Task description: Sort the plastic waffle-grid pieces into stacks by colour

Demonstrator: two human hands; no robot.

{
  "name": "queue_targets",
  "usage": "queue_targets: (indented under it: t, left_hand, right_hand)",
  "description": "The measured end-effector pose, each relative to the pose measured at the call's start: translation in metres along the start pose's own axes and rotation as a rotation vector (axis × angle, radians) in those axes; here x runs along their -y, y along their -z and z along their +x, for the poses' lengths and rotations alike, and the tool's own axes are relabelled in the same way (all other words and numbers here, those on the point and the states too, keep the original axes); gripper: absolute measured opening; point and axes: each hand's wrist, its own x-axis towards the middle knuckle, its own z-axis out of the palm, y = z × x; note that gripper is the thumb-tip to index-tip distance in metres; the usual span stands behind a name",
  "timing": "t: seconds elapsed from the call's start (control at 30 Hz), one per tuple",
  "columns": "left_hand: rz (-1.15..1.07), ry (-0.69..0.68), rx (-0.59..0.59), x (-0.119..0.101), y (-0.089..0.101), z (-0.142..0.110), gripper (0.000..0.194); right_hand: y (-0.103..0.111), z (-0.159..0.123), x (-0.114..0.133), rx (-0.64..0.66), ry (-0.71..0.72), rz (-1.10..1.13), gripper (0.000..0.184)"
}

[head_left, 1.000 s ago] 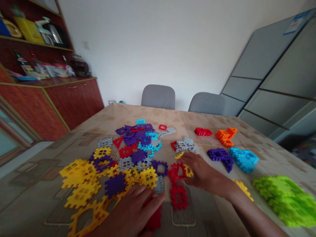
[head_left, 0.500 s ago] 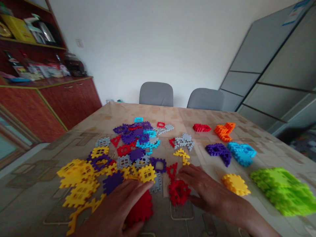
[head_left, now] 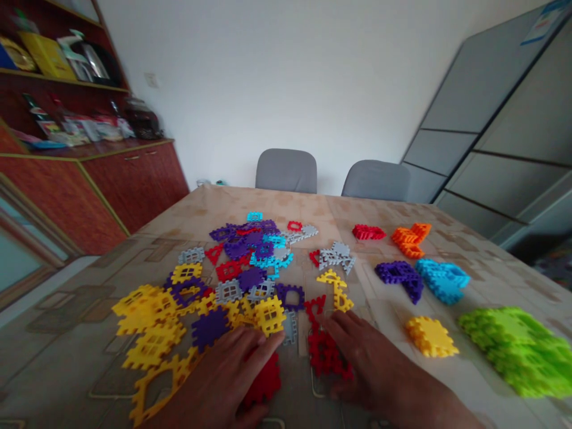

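Observation:
My left hand is curled round a red interlocking plastic panel at the front of the table; the fingers hide part of it. My right hand closes on a small pile of red interlocking panels, its fingertips over their right side and its thumb low beside them, somewhat blurred. A red triangular piece lies just beyond these fingertips. Near my left hand are a yellow window panel, a purple square panel and a grey panel.
Mixed yellow, purple, red, grey and blue pieces spread over the table's left and middle. On the right sit sorted stacks: green, yellow, light blue, purple, orange, red. Two grey chairs stand behind.
My right hand has shifted inward, its fingers now covering part of the red pile, which sits slightly turned. My left hand stays at the red panel. The whole view has moved a little.

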Motion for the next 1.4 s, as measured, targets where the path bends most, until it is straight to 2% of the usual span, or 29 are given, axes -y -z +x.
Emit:
queue_targets:
  t: [0.2,0.3,0.4,0.5,0.63,0.73,0.87,1.1,1.27,1.4]
  left_hand:
    - [0.011,-0.093,-0.021,-0.007,0.001,-0.004,0.074]
    - [0.022,-0.127,-0.010,-0.012,0.005,-0.001,0.068]
    - [0.059,-0.143,0.016,-0.018,0.008,0.005,0.072]
    - [0.105,-0.137,0.032,-0.026,0.006,0.011,0.077]
    - [0.105,-0.068,0.046,-0.034,-0.001,0.021,0.072]
    - [0.080,-0.036,0.075,-0.033,-0.001,0.025,0.071]
    - [-0.008,-0.057,0.105,-0.025,0.008,0.023,0.075]
    - [-0.042,-0.018,0.141,-0.020,0.016,0.021,0.076]
    - [0.026,-0.096,0.021,-0.020,0.006,0.023,0.072]
    - [0.052,-0.190,-0.133,-0.016,0.002,0.019,0.071]
  right_hand:
    - [-0.012,0.004,0.003,-0.015,0.103,0.002,0.087]
    - [-0.006,0.000,-0.005,-0.031,0.150,0.027,0.090]
    - [0.004,-0.003,-0.017,-0.094,0.150,-0.032,0.083]
    - [0.008,-0.003,-0.027,-0.090,0.132,-0.084,0.078]
    - [0.007,-0.002,-0.033,-0.059,0.189,-0.030,0.077]
    - [0.011,-0.002,-0.035,-0.102,0.154,-0.012,0.064]
    - [0.020,-0.004,-0.035,-0.125,0.094,0.036,0.046]
    - [0.030,0.002,-0.025,-0.096,0.176,0.130,0.030]
    - [0.046,0.021,-0.038,-0.146,0.130,0.043,0.038]
    - [0.065,0.059,-0.047,-0.210,-0.006,-0.200,0.037]
